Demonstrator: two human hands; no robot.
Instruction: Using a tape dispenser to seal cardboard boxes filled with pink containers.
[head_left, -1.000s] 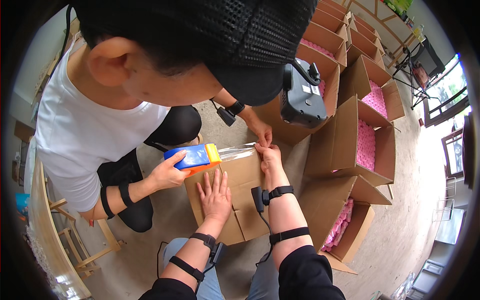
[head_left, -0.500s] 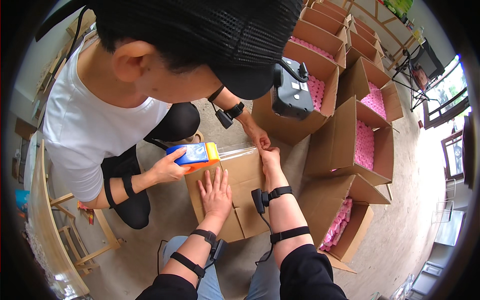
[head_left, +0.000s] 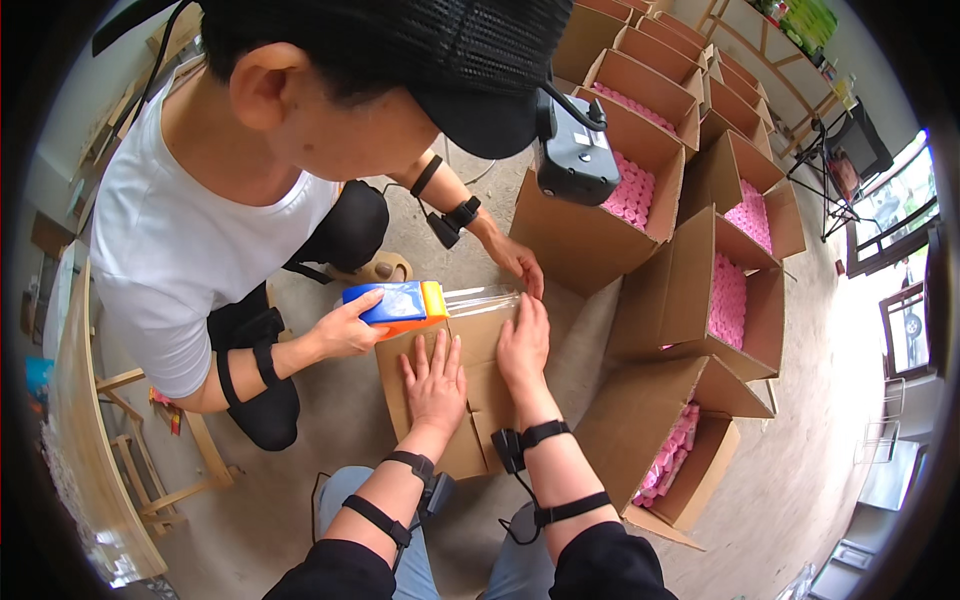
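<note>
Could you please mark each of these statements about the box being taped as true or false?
1. Both of the wearer's hands lie flat on the closed cardboard box. True: the left hand and the right hand press palms down on its flaps.
2. The wearer holds the tape dispenser. False: the co-worker's hand grips the blue and orange tape dispenser.
3. Clear tape stretches from the dispenser across the box's far edge. True.
4. The open boxes to the right hold green items. False: they hold pink items.
5. The co-worker's other hand rests by the tape's far end. True.
</note>
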